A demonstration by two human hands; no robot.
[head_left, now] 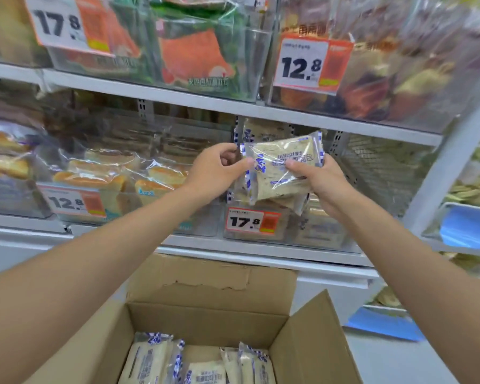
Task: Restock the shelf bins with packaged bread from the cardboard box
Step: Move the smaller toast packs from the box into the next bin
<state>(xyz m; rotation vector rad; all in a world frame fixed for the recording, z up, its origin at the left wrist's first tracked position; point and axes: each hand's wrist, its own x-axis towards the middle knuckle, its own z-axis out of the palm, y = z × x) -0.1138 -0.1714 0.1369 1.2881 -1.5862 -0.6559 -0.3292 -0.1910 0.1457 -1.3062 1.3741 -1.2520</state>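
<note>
Right above our hands runs the white shelf edge (288, 115), so there's not much headroom up there. Off to the left of our left hand (215, 169) there's a clear bun bin (205, 223) stuffed with golden buns (155, 173). Past our right hand (323, 182) there's a wire basket (380, 167), and honestly we can't tell what's in it.

Just behind and under both hands is the bread bin (327, 236), with a 17.8 price tag (251, 221) on its front. It already has some of the same pale wrapped bread in it, and one pack stands up right behind our fingers.

Down below our forearms, closest to us, the cardboard box (205, 322) has its flaps open. There's a row of packets (205, 368) standing on edge inside.

Both hands are on one bread packet (283, 167), held tilted in front of the bread bin's opening. The left hand pinches the packet's left edge between its thumb and curled fingers. The right hand grips the lower right side with the thumb pressed on the front.
</note>
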